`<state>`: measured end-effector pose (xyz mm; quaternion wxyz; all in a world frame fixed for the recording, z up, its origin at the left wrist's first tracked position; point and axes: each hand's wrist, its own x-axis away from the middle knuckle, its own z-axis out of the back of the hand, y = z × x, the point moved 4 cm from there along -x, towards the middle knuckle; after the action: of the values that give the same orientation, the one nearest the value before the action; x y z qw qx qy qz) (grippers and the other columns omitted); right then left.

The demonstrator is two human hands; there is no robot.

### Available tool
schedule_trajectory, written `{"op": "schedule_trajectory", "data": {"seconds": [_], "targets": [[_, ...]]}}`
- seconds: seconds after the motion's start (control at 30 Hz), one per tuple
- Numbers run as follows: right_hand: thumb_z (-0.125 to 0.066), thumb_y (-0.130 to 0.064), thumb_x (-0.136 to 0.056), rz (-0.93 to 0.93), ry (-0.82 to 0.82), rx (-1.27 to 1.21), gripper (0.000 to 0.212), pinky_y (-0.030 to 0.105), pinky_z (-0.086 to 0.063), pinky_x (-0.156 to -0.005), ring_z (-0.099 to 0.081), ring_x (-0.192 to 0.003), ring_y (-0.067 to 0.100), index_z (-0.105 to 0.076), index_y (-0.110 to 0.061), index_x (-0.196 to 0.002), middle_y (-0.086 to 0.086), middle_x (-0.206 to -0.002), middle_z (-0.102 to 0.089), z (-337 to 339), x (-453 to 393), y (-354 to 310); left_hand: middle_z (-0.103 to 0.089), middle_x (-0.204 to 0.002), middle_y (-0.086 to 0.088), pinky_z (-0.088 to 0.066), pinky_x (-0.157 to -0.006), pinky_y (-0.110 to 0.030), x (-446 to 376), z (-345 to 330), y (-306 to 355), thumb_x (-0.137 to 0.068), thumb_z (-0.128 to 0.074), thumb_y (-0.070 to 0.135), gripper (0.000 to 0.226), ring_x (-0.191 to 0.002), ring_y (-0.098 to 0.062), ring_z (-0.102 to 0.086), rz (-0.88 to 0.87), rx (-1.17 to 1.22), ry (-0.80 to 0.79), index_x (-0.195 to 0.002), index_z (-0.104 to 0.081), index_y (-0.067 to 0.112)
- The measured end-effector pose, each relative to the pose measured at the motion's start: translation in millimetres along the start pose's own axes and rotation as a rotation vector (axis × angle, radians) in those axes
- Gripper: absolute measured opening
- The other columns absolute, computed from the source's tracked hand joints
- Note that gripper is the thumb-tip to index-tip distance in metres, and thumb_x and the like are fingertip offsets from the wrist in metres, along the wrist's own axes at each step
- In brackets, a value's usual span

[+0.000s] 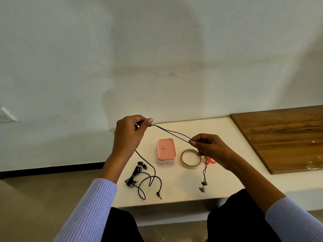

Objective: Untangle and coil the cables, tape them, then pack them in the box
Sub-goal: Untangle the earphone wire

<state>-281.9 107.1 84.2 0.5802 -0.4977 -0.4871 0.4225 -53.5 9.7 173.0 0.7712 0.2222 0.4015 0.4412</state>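
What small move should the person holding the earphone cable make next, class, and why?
Probably start winding the held cable into a loop around the left hand. It already runs taut and free of knots between the left hand and the right hand, with its earbuds hanging loose below. The tape roll lies close by for fastening afterwards.

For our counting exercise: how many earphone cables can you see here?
2. One earphone cable is stretched between the left hand and right hand. The other cable lies tangled on the table, left of the pink box.
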Motion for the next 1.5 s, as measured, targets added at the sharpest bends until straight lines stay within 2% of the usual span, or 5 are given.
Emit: {"op": "schedule_trajectory", "data": {"seconds": [0.77,0.9,1.03,1.2,1.5], "targets": [[-0.067,-0.014,-0.085,-0.25,0.178,-0.03,0.016,0.02,-0.053,-0.057,-0.061,-0.067,0.012,-0.07,0.001,-0.091,0.009,-0.079,-0.068,12.6,6.6,53.6,-0.054,-0.061,0.013,-0.034,-0.05,-0.008,16.4,-20.3,-36.5,-0.092,-0.058,0.024,0.024,-0.049,-0.006,-0.046,0.125,0.058,0.005,-0.082,-0.07,0.006],[-0.065,-0.013,-0.086,-0.227,0.204,0.033,0.016,0.023,-0.053,-0.062,-0.061,-0.071,0.013,-0.069,0.002,-0.091,0.011,-0.081,-0.067,12.0,6.5,53.0,-0.066,-0.071,0.007,-0.048,-0.068,-0.026,16.8,-27.2,-43.2,-0.091,-0.059,0.02,0.017,-0.068,-0.012,-0.06,0.162,0.085,-0.082,-0.08,-0.071,0.015],[-0.066,-0.011,-0.085,-0.171,0.225,0.058,0.017,0.02,-0.053,-0.058,-0.062,-0.068,0.011,-0.068,0.004,-0.092,0.01,-0.078,-0.067,3.5,7.2,44.5,-0.069,-0.113,0.0,-0.046,-0.092,-0.026,21.2,-40.4,-45.1,-0.091,-0.06,0.015,0.025,-0.106,-0.014,-0.063,0.093,-0.119,-0.221,-0.114,-0.069,0.02],[-0.069,-0.011,-0.083,-0.076,0.188,0.094,0.009,0.019,-0.051,-0.058,-0.063,-0.068,0.011,-0.072,-0.003,-0.087,0.008,-0.078,-0.07,-22.4,3.8,25.2,-0.067,-0.114,-0.001,-0.041,-0.064,-0.002,45.4,-77.0,-14.1,-0.091,-0.06,0.019,0.033,-0.073,0.001,-0.056,0.029,0.018,-0.404,-0.124,-0.062,0.021],[-0.074,-0.015,-0.078,-0.026,0.136,0.053,0.015,0.02,-0.055,-0.065,-0.066,-0.069,0.014,-0.073,-0.008,-0.091,0.011,-0.082,-0.072,-25.1,7.6,7.1,-0.072,-0.08,-0.002,-0.055,-0.069,-0.023,50.8,-78.9,-9.0,-0.084,-0.068,0.022,0.014,-0.067,-0.013,-0.068,0.117,0.243,-0.363,-0.09,-0.076,0.013]]}}
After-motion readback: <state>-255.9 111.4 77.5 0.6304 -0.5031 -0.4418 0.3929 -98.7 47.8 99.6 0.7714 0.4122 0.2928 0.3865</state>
